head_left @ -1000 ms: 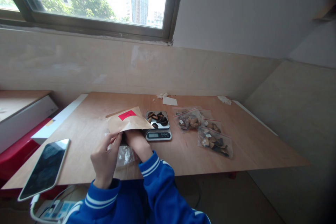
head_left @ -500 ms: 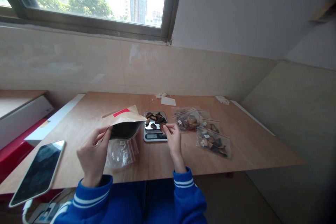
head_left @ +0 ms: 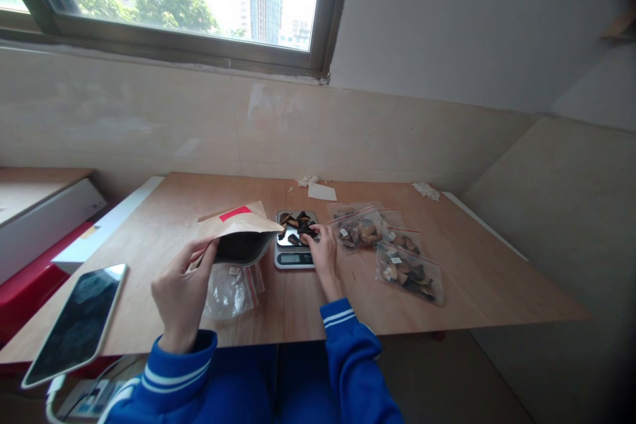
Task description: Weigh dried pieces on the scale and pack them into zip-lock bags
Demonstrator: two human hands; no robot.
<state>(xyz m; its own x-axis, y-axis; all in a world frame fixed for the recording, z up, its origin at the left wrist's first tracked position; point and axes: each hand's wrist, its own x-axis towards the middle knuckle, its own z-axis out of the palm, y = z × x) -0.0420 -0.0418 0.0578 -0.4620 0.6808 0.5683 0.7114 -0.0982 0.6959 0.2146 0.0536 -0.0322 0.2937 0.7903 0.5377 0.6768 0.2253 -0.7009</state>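
My left hand (head_left: 181,291) pinches the edge of a kraft paper pouch (head_left: 253,218) with a red label. The pouch is tilted, its mouth gaping toward me and its dark inside showing. Just right of it stands a small digital kitchen scale (head_left: 283,260), the display too small to read. Dark brown dried pieces (head_left: 297,220), which look like sliced mushroom, lie spread over its pan. At the pan's right side, my right hand (head_left: 325,255) has its thumb and fingers closed around a dark dried piece (head_left: 313,233), partly hidden by the fingers.
Several zip bags (head_left: 410,275) of dried pieces lie right of the scale. Clear plastic zip bags (head_left: 231,291) sit under the pouch. A phone (head_left: 74,324) with a charging cable rests at the left edge. A white card (head_left: 322,192) and crumpled tissue (head_left: 426,191) lie farther back.
My right hand has moved forward from the scale's front right corner onto the pan, and the brown slice it held is now down among the pieces. The left hand still holds the pouch.
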